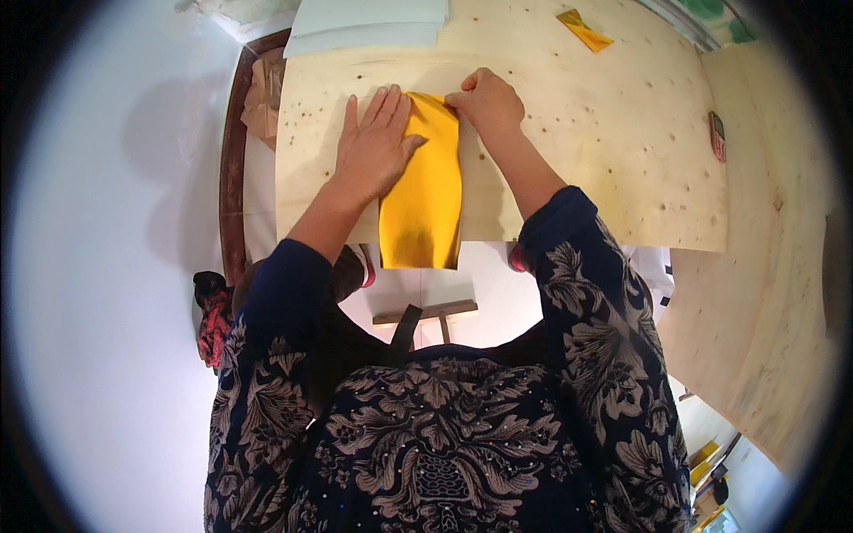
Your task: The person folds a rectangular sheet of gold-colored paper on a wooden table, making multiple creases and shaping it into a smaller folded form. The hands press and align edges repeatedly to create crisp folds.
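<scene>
A long yellow strip, paper or cloth, lies on the wooden table before me, and its near end hangs over the front edge. My left hand rests flat with fingers stretched out, the thumb and palm edge lying on the strip's left side. At the far right corner of the strip, my right hand is closed, pinching that corner between thumb and fingers. The far edge looks creased or slightly folded near the pinch.
White sheets are stacked at the far left of the table. A small folded yellow piece lies at the far right. Near the right edge is a small red and grey object. Brown paper sits beside the table's left edge.
</scene>
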`<state>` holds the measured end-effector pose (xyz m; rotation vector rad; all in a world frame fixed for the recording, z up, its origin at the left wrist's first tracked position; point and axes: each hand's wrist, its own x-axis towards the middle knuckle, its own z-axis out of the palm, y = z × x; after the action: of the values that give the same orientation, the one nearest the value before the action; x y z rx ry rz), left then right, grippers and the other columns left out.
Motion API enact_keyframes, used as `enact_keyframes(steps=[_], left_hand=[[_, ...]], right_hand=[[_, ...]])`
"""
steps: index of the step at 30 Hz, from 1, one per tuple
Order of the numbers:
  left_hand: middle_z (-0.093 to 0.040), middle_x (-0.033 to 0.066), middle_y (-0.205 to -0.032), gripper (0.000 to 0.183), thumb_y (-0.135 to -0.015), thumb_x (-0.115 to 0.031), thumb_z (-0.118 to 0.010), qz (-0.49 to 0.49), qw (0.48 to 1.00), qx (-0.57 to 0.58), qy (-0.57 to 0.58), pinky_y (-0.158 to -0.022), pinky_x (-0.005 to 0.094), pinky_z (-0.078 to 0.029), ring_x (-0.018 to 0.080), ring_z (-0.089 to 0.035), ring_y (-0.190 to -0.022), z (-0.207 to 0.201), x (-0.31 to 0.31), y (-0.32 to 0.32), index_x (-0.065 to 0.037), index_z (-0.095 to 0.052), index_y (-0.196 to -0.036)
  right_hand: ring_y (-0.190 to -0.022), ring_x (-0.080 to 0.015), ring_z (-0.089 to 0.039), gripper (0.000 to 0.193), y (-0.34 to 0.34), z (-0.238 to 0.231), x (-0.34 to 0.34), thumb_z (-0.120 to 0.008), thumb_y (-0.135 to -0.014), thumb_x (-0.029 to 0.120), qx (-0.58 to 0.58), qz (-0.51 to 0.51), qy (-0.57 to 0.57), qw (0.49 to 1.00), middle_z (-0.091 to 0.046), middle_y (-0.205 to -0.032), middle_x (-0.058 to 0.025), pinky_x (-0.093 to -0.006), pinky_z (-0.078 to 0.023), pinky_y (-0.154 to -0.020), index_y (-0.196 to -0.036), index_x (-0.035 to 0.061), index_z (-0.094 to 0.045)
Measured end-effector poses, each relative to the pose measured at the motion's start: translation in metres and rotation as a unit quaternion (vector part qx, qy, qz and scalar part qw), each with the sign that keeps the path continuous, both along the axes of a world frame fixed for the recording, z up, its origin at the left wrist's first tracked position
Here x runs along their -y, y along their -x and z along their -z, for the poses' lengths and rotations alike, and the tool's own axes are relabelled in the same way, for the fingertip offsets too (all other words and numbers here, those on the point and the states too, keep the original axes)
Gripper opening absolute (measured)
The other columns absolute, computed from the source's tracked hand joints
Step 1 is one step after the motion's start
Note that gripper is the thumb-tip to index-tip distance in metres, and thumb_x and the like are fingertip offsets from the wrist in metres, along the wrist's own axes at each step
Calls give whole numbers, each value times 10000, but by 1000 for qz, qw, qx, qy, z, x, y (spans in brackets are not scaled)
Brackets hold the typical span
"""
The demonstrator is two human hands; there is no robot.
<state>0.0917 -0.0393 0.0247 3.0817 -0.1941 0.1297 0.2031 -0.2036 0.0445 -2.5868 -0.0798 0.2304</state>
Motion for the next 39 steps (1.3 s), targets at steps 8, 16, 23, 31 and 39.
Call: enact_keyframes(steps=[8, 16, 23, 31, 39], left_hand=[[-285, 114, -1592, 641, -992, -435, -453, -18, 999, 1, 33, -1201, 516, -88, 265, -221, -1485, 3, -3, 2, -60, -343, -1500], [-277, 120, -1596, 649, -989, -433, -449, -27, 999, 9, 18, -1199, 518, -85, 272, -208, -1488, 5, -7, 12, -52, -342, -1504], [-263, 83, -1610, 628, -999, -402, -450, 3, 999, 46, -12, -1206, 506, -72, 245, -181, -1502, 9, -13, 18, -98, -308, -1530], [-321, 126, -1577, 613, -1000, -407, -445, -93, 995, 19, -41, -1188, 561, -86, 291, -259, -1472, 3, -23, 3, -65, -358, -1501], [-344, 149, -1559, 616, -987, -392, -506, -149, 987, 59, 14, -1191, 540, -131, 309, -278, -1464, 8, -53, 12, -60, -365, -1486]], right_hand=[[-857, -244, -682, 302, -5, 5, 6, -735, -790, 325, 79, 14, -53, 995, -714, -923, -80, -368, -530, -746, -990, 103, -688], [-843, -331, -663, 225, 46, 0, -5, -604, -887, 181, 308, -103, -191, 926, -672, -996, -156, -415, -536, -749, -1059, 57, -676], [-1317, -362, -451, 411, 107, 27, -125, -507, -936, 257, 359, -117, -6, 926, -537, -1351, -219, -501, -358, -1078, -1249, 3, -586], [-1397, -312, -386, 443, 49, 36, -9, -508, -980, 317, 233, -330, 121, 907, -463, -1470, -139, -488, -272, -1153, -1350, 75, -535], [-1431, -287, -338, 493, 47, 33, -5, -546, -962, 342, 251, -364, 128, 888, -420, -1506, -133, -495, -252, -1164, -1394, 108, -501]])
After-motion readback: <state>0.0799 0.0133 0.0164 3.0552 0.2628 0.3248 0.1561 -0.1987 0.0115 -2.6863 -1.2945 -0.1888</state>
